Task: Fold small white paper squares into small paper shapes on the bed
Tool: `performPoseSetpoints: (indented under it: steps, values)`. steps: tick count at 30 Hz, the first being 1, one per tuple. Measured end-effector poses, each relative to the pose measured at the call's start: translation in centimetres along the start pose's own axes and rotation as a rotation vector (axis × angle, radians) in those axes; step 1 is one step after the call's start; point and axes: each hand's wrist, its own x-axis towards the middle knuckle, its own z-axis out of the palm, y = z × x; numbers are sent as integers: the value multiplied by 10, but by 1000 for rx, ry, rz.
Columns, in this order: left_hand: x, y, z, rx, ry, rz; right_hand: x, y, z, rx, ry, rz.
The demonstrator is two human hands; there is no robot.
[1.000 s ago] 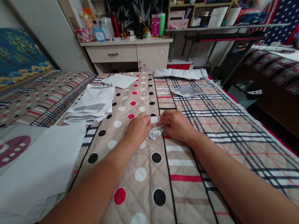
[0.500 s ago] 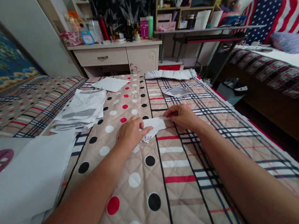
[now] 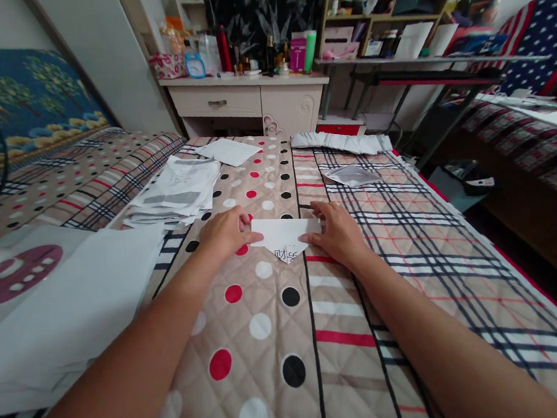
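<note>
A small folded white paper (image 3: 281,230) is held between my two hands, just over the patterned quilt. Its lower part tapers to a point that bears black handwriting. My left hand (image 3: 228,233) pinches its left end between thumb and curled fingers. At the right end, my right hand (image 3: 334,229) grips the paper with thumb below and fingertips above. Beyond my right hand a flat silvery-grey piece (image 3: 352,175) lies on the quilt.
On the left lie a stack of printed papers (image 3: 176,190) and large white sheets (image 3: 90,277) beside a bag with a pink print. A white sheet (image 3: 229,151) and a crinkled white strip (image 3: 341,143) lie near the far edge. A dresser (image 3: 216,102) stands beyond.
My hands have moved apart, the left one leftward, and more of the paper shows between them. My right thumb now lies on the paper's right end. The view has turned left.
</note>
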Motion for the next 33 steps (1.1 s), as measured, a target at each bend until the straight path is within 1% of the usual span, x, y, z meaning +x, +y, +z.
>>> performPoseSetpoints:
  steps: [2, 4, 7, 11, 13, 15, 16, 17, 18, 19, 20, 21, 23, 25, 28, 31, 33]
  values:
    - [2, -7, -7, -9, -24, -21, 1, 0, -3, 18, -24, 16]
    - [5, -12, -9, -54, -36, -14, 1, 0, -5, 33, -62, 44]
    - [9, -17, -6, -157, -46, 7, 2, -2, -8, 24, -120, 87]
    - [15, -28, 0, -254, -72, 18, 5, -3, -12, 7, -151, 108]
    - [17, -32, 2, -282, -88, 28, 6, -1, -12, 109, -208, 142]
    - [17, -31, 3, -313, -85, 41, 7, 0, -10, 328, -251, 214]
    - [17, -29, 3, -320, -46, 58, 8, 0, -9, 457, -243, 265]
    - [15, -24, 4, -316, 21, 88, 9, -1, -8, 575, -212, 319]
    - [12, -18, 4, -296, 124, 135, 9, -3, -7, 669, -167, 364]
    - [8, -9, 4, -258, 253, 207, 9, -5, -7, 734, -115, 395]
    - [3, 0, 4, -223, 351, 297, 9, -7, -7, 774, -67, 411]
    - [-3, 11, 4, -204, 408, 392, 9, -10, -7, 795, -28, 414]
    - [-16, 31, 5, -162, 416, 572, 7, -17, -7, 813, 30, 405]
    - [-28, 48, 7, -68, 382, 671, 5, -23, -6, 839, 77, 389]
    - [-37, 61, 11, 41, 369, 649, 1, -34, -4, 936, 120, 388]
    - [-37, 59, 14, 87, 378, 606, -3, -47, -5, 1061, 107, 465]
    - [-35, 54, 13, 63, 366, 606, -5, -55, -8, 1104, 80, 492]
